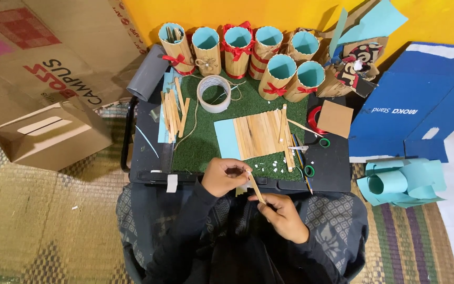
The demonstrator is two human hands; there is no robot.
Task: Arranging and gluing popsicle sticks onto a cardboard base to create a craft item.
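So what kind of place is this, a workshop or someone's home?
Probably a home craft corner on the floor: a woven straw mat, a low black table topped with green turf, and a row of wooden-stick cups lined with light blue paper.

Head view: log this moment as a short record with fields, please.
left hand: pinches the upper end of a wooden stick
right hand: holds the stick's lower end
work surface: green mat on a dark tray
on mat: row of sticks on blue paper, tape roll, loose sticks
behind: stick-covered cups with red ribbons
right of mat: scissors
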